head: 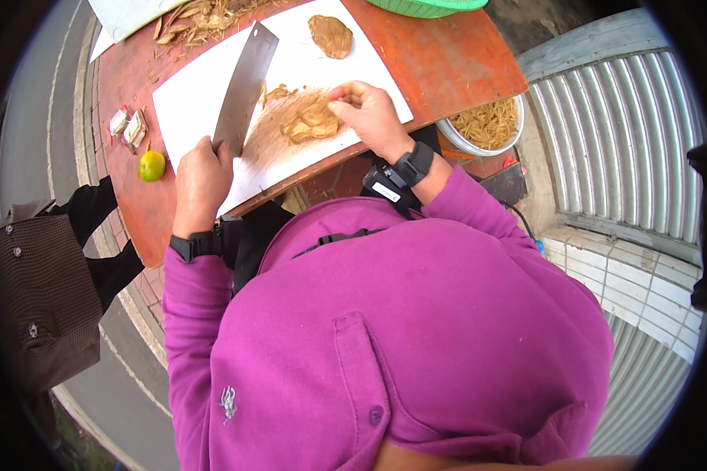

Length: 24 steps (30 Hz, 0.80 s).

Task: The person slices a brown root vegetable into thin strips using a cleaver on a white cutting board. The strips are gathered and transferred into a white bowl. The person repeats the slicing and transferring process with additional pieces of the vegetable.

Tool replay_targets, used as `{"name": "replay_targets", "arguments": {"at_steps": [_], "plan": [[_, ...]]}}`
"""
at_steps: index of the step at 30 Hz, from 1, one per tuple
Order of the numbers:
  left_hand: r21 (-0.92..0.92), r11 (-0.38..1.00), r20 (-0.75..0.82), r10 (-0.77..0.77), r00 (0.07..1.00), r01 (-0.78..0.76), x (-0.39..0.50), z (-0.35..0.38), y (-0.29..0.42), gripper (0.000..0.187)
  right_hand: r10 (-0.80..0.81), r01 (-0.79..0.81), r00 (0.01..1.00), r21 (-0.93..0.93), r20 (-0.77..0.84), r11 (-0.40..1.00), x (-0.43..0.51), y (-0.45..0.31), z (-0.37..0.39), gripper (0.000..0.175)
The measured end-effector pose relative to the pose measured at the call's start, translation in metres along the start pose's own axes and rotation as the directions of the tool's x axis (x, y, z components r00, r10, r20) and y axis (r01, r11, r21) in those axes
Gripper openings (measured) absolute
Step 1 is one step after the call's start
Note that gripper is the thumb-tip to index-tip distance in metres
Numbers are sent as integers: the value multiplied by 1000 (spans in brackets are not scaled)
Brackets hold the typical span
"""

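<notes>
My left hand (pixel 203 182) is closed around the handle of a cleaver (pixel 244 88), whose broad steel blade points away from me over the white cutting board (pixel 194 112). Thin, wrinkled brown food slices (pixel 312 123), perhaps preserved vegetable, lie on the board's worn, stained middle. Beside their right end is my right hand (pixel 368 115), thumb and fingers drawn together; whether anything is pinched between them cannot be made out. A larger brown piece (pixel 331 36) rests at the board's far side. Small brown scraps (pixel 280 92) lie near the blade.
The orange-red table (pixel 448 65) holds a green-yellow citrus fruit (pixel 152 166), small wrapped packets (pixel 134 129), a heap of brown shreds (pixel 206 23) and a green basket (pixel 427 7). A white bucket (pixel 518 126) of shreds stands below right. Another person's checked jacket (pixel 47 294) appears at left.
</notes>
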<state>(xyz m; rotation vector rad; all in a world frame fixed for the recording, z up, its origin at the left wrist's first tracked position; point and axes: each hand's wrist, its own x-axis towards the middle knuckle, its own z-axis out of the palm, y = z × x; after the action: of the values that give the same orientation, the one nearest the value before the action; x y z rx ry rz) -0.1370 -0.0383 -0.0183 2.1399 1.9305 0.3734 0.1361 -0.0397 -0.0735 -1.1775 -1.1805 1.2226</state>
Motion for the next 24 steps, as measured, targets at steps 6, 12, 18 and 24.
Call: {"name": "replay_targets", "arguments": {"at_steps": [6, 12, 18, 24], "plan": [[-7, 1000, -30, 18, 999, -18, -1, 1, 2, 27, -497, 444, 850, -746, 175, 497, -14, -2, 18, 20], [37, 993, 45, 108, 993, -110, -3, -11, 16, 25, -540, 604, 776, -629, 326, 488, -13, 8, 11, 20], [137, 902, 99, 399, 911, -410, -7, -20, 38, 17, -449, 545, 824, -699, 346, 462, -13, 12, 13, 33], [181, 850, 279, 439, 854, -496, -1, -46, 45, 12, -429, 490, 852, -746, 300, 451, -15, 11, 18, 34]]}}
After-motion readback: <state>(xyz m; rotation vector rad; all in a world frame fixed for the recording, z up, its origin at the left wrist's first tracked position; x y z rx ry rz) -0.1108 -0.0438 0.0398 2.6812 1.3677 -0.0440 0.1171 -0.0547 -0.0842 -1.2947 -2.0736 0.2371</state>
